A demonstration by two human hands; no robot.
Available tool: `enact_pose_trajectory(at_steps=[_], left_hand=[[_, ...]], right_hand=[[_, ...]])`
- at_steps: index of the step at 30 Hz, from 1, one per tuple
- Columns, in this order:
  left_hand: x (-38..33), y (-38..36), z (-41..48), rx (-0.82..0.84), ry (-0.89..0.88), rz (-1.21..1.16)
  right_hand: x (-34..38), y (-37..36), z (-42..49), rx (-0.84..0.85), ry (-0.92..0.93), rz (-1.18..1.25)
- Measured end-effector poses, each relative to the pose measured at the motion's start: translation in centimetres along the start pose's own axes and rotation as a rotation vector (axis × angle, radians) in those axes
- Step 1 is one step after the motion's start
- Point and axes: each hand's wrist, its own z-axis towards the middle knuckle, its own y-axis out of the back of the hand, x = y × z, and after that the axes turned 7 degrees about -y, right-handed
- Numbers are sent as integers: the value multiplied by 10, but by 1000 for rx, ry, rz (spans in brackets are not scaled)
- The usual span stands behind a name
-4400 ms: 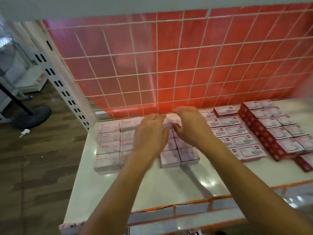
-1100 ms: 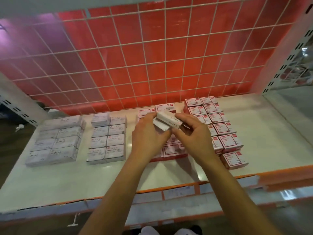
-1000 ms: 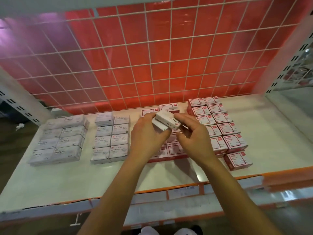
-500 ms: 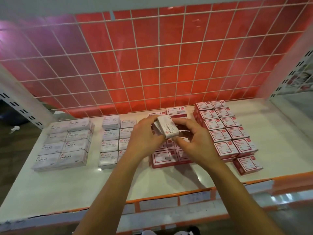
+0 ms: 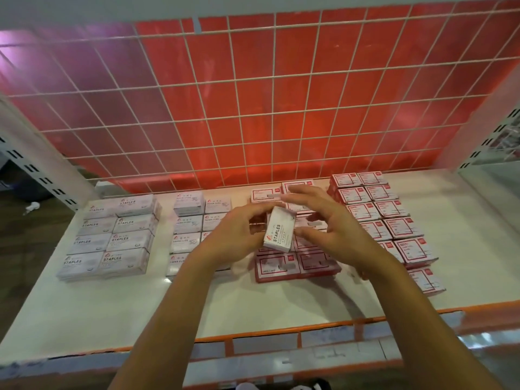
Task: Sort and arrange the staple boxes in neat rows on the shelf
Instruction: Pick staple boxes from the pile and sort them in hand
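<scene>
Our left hand (image 5: pixel 236 240) grips a white staples box (image 5: pixel 280 230) above the shelf (image 5: pixel 112 305); our right hand (image 5: pixel 332 229), fingers spread, holds nothing.

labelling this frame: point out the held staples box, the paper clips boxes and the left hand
held staples box (image 5: pixel 279 231), head view, printed top face
paper clips boxes (image 5: pixel 188 221), head view, top of the second box from the back
left hand (image 5: pixel 234 239), head view, back of the hand
</scene>
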Motion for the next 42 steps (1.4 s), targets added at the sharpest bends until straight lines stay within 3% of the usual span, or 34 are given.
enact_pose_trajectory(at_steps=[6,12,19,25,33,42], left_hand=[[2,1,-5,56,-6,57],[8,-4,-11,96,24,79],[6,11,-29,-29,90,32],[15,27,-50,-89,141,-30],[23,43,-65,-187,151,147],[25,49,-66,-201,151,223]], right_hand=[[8,5,2,269,24,-206],[10,1,4,307,3,-272],[14,-5,8,171,-84,-262],[21,-20,21,231,-68,-265],[39,-51,39,143,13,-306],[53,-75,46,82,-4,-168]])
